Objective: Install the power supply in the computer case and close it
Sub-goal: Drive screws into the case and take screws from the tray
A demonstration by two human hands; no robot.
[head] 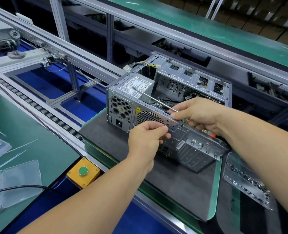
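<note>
Power supply (136, 88): a grey metal box with a white printed label on top, seated in the far-left rear corner of the computer case; its fan grille and black power socket show through the case's back panel.
Computer case (199, 149): bare silver metal, lying on its side with the open side up, on a dark foam mat (173, 183) in the middle of the head view; the back panel faces left and toward the camera.
Cable bundle (145, 65): yellow and black wires with white plugs, sticking up behind the power supply at the case's far corner.
Left hand (146, 139): fingers curled, thumb and forefinger pinched together at the back panel's perforated grille; what sits between them is too small to tell.
Right hand (199, 115): fingers wrapped round the handle of a screwdriver (156, 101), gripping it above the case's upper rear edge.
Screwdriver shaft: long, thin and silver, slanting up and left across the open case, its tip over the power supply's label.
Button box (83, 173): yellow with a green round button, just beside the mat's left corner.
Plastic bags (20, 181): clear, lying on the green desk (38, 132) at lower left, some holding small dark parts.
Conveyor rollers (38, 105): a grey row running diagonally between the desk and the mat.
</note>
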